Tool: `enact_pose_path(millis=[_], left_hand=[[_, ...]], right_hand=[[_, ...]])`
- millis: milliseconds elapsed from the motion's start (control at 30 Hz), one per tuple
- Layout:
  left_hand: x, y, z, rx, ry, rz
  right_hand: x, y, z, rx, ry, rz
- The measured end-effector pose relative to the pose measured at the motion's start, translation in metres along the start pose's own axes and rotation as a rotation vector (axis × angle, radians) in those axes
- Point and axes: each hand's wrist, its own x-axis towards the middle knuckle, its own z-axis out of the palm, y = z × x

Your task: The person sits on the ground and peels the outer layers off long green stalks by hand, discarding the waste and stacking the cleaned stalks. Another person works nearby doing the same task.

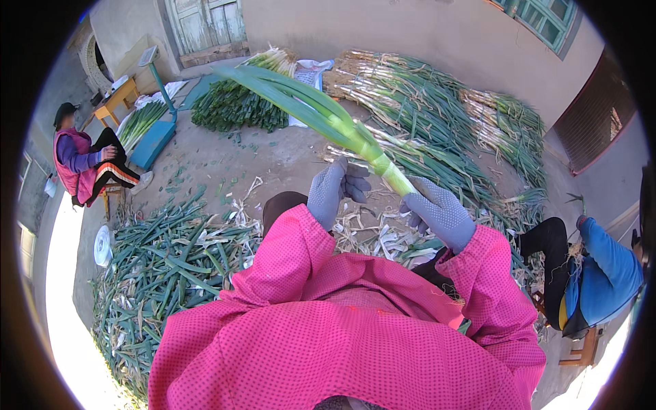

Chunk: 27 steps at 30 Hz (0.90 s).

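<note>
A long green onion (370,149) with broad green leaves slants up and to the left in front of me. My right hand (442,211), in a grey dotted glove, grips its pale lower stalk. The stalk's lower end is hidden by that glove. My left hand (338,188), gloved alike, is beside the stalk with its fingers curled and apart, holding nothing that I can see. Beneath my hands lie peeled, dry onion skins (392,241) on the ground.
Trimmed leaves (174,261) heap at left. Onion bundles (410,97) lie by the wall; upright bundles (241,97) stand left of them. A platform scale (152,144) is farther left. One person (82,154) sits at left, another (599,277) at right.
</note>
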Motion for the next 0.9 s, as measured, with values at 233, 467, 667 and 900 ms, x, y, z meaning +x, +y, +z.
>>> enact_pose_path(millis=[233,467,667,900], left_hand=[[-0.001,-0.025,0.029,0.102,-0.270,-0.131],[-0.003,-0.022,0.052,-0.227,-0.323,-0.132],[0.029,0.014,0.021,-0.207,-0.101,0.099],[0.045,0.015,-0.038,-0.523,0.139,0.026]], right_hand=[[-0.026,0.021,-0.010,-0.030,0.089,0.025],[-0.027,0.028,-0.013,-0.068,-0.004,-0.056],[-0.043,0.018,-0.056,-0.285,0.654,-0.435],[-0.076,0.051,-0.086,0.023,0.970,-0.279]])
